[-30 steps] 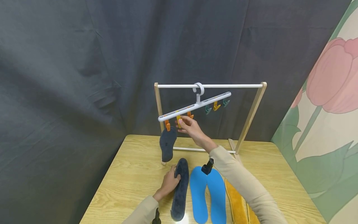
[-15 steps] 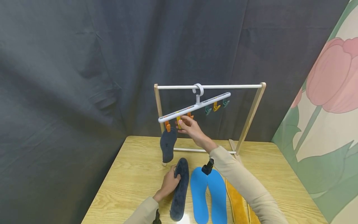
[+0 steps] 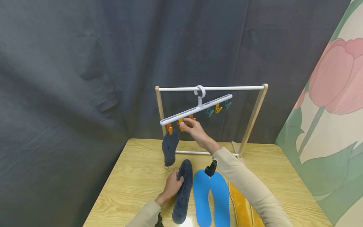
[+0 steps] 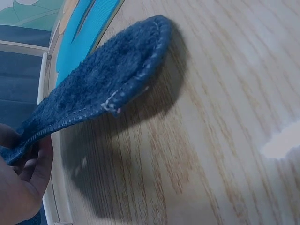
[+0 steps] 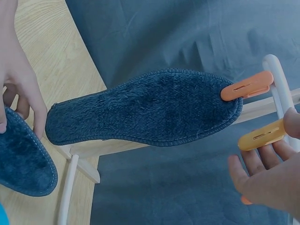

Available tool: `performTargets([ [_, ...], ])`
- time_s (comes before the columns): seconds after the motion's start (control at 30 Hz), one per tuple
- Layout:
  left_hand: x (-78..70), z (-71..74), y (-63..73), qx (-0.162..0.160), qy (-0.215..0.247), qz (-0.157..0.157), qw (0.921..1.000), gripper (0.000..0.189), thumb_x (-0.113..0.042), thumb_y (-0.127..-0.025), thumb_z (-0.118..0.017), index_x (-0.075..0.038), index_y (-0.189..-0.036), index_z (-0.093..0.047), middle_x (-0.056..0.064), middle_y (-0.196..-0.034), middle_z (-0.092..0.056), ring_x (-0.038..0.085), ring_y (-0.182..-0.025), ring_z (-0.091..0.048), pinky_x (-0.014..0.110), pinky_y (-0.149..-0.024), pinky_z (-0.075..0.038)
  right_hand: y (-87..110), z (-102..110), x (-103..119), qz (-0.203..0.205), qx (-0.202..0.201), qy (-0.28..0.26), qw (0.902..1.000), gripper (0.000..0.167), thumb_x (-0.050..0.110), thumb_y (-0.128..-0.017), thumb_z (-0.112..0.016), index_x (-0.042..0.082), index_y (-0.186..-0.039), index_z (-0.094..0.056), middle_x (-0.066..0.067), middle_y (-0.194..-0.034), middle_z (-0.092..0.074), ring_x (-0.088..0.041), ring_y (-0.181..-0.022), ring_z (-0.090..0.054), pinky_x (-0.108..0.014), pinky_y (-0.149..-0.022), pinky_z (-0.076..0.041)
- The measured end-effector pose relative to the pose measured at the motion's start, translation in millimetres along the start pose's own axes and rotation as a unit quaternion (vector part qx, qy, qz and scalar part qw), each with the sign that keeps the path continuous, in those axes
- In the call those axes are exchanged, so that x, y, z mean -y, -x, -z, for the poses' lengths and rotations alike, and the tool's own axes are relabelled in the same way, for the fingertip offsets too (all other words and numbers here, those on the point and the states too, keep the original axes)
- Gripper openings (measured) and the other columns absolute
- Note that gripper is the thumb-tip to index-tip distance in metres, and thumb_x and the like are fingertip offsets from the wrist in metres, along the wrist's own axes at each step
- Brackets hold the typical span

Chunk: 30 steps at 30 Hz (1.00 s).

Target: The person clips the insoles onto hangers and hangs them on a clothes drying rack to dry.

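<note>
My left hand (image 3: 171, 185) grips a dark blue fluffy insole (image 3: 182, 195) by its side, thumb on top. In the left wrist view the stitched end of this insole (image 4: 115, 70) is raised over the table and casts a shadow. A yellow clip (image 3: 181, 125) near the left end of a white hanger (image 3: 185, 113) is pinched by my right hand (image 3: 196, 131). Just left of it, an orange clip (image 5: 247, 86) holds a matching dark blue insole (image 5: 145, 108), which hangs down. The hanger slants, its left end lower in the head view.
The hanger hooks over the top bar (image 3: 235, 88) of a wood-framed rack. Another orange clip (image 3: 192, 116), two green clips and a second yellow clip (image 3: 218, 108) line the hanger. Blue insoles (image 3: 202, 198) and yellow-orange insoles (image 3: 241, 208) lie on the wooden table (image 3: 119, 183). A dark curtain stands behind.
Both hands keep their holds, on the insole and on the yellow clip. Only a slight shift of the head view shows.
</note>
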<state>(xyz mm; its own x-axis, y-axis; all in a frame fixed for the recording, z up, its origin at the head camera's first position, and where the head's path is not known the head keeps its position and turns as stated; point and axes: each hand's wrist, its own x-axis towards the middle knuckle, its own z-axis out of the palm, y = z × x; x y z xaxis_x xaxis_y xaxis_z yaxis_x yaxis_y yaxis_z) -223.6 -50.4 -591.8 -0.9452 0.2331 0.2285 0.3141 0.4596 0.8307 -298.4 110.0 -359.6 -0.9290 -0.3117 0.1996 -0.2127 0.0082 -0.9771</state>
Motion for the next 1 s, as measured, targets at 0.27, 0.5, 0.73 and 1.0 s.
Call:
performTargets([
  [0.27,-0.1,0.3,-1.4,0.005,-0.007,0.004,1.0000,0.049,-0.013,-0.100,-0.056,0.001,-0.145,-0.041,-0.004,-0.072,-0.055,0.007,-0.049,-0.039,0.024,-0.049,-0.035,0.1,0.4,1.3,0.006,0.002,0.011,0.9999,0.043,0.015,-0.104,-0.054,-0.006,-0.141,-0.049,-0.025,-0.134,-0.054,-0.038,-0.128,-0.047,-0.047,-0.109,-0.037],
  [0.5,-1.3,1.2,-4.5,-0.001,-0.010,-0.006,0.9999,0.048,-0.011,-0.099,-0.057,0.002,-0.144,-0.043,-0.003,-0.074,-0.055,0.006,-0.049,-0.038,0.024,-0.049,-0.035,0.1,-0.1,3.7,0.010,0.005,0.008,0.9999,0.043,0.013,-0.103,-0.054,-0.008,-0.140,-0.048,-0.029,-0.137,-0.050,-0.038,-0.127,-0.049,-0.044,-0.108,-0.038],
  [0.73,-1.9,1.7,-6.7,-0.002,-0.010,-0.010,0.9999,0.047,-0.011,-0.099,-0.057,0.001,-0.143,-0.044,-0.002,-0.076,-0.058,0.005,-0.046,-0.038,0.024,-0.048,-0.036,0.8,1.2,4.5,0.006,0.001,0.016,0.9999,0.041,0.013,-0.103,-0.055,-0.007,-0.138,-0.050,-0.027,-0.134,-0.052,-0.038,-0.125,-0.050,-0.044,-0.107,-0.040],
  [1.0,-5.6,2.0,-7.2,-0.005,-0.011,-0.004,0.9999,0.047,-0.011,-0.099,-0.057,0.001,-0.143,-0.044,0.000,-0.084,-0.059,0.006,-0.047,-0.038,0.024,-0.049,-0.036,1.9,1.0,6.5,0.002,0.000,0.022,0.9997,0.042,0.012,-0.104,-0.053,-0.005,-0.142,-0.047,-0.028,-0.135,-0.051,-0.037,-0.125,-0.050,-0.043,-0.107,-0.040],
])
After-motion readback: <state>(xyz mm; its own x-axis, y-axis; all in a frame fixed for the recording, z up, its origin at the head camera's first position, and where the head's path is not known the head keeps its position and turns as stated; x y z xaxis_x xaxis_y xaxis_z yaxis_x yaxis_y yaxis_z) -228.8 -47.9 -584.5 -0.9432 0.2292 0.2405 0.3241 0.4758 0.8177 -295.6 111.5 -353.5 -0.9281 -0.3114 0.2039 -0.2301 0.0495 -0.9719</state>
